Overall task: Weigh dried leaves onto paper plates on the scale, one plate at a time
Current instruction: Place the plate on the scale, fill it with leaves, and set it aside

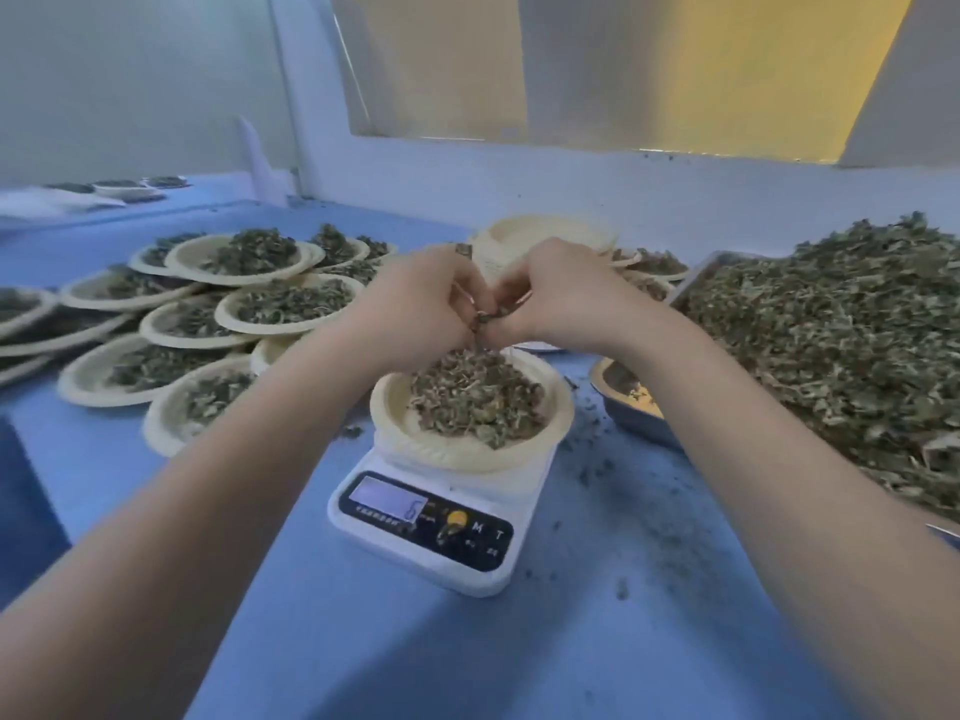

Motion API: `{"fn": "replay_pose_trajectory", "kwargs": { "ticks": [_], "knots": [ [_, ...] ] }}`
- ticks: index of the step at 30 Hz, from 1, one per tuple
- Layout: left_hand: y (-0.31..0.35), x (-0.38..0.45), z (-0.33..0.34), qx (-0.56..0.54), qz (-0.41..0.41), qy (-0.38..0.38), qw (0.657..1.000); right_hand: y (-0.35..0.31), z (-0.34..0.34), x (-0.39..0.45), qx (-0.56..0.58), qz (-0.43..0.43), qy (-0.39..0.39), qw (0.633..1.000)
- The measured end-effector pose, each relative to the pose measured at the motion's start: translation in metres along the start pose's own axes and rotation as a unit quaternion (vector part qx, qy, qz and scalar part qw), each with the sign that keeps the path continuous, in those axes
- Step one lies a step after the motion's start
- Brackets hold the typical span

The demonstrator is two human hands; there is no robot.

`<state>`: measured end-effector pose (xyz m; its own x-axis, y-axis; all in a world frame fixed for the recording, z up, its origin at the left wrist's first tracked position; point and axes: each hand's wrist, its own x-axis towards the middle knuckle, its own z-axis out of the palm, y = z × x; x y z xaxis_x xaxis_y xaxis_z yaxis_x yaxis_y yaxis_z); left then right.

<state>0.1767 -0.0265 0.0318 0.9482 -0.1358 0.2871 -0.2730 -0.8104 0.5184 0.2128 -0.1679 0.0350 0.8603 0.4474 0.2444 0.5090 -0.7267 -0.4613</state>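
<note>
The leaves (478, 402) sit in a loose heap on the plate (462, 454) that's on the scale (436, 532), bang in the middle of the blue table (363, 641). Both hands are right over the far edge of that plate, knuckles almost touching. The left hand (415, 298) and right hand (556, 293) each have fingers curled in, pinching a small bit of leaf between them, looks like they're crumbling or splitting a piece so only a little drops in. That's my guess anyway.

This stuff will be super light, dry and brittle, so I'd say pinch small amounts with fingertips rather than grab fistfuls, since it crumbles and scatters. There are already crumbs (613, 506) all over the table by the scale. The plate is thin paper and probably floppy, so lift it by the rim with both hands or slide fingers underneath, not by one edge.

The display is too blurry to read.

Out to the left are lots of filled plates (249, 293), overlapping. Behind the hands there's a stack of empty plates (540, 231). To the right is a big tray (701, 283) piled with loose leaves, and a small metal dish (639, 428) just beside the scale.
</note>
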Motion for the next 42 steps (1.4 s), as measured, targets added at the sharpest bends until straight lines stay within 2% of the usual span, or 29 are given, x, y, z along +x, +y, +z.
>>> {"fn": "replay_pose_trajectory", "kwargs": {
  "ticks": [7,12,26,32,38,42],
  "knots": [
    [-0.012,-0.003,-0.001,-0.020,-0.013,-0.009,1.000,-0.008,0.005,0.002,-0.005,-0.012,-0.017,1.000],
    [-0.014,-0.002,0.003,-0.005,-0.015,-0.028,0.999,-0.004,-0.001,-0.002,-0.028,-0.003,-0.088,0.996],
    [-0.034,-0.011,0.009,-0.054,-0.029,0.038,0.997,0.007,0.008,-0.009,0.033,-0.009,-0.057,0.998],
    [-0.047,-0.016,0.019,-0.078,-0.056,0.110,0.989,0.018,0.013,-0.016,0.066,-0.002,-0.040,0.997],
    [-0.056,-0.025,0.035,-0.141,-0.064,0.228,0.961,0.029,0.012,-0.019,0.072,0.022,-0.015,0.997],
    [-0.066,-0.033,0.047,-0.191,-0.076,0.269,0.941,0.033,0.007,-0.022,0.068,0.038,-0.050,0.996]
  ]
}}
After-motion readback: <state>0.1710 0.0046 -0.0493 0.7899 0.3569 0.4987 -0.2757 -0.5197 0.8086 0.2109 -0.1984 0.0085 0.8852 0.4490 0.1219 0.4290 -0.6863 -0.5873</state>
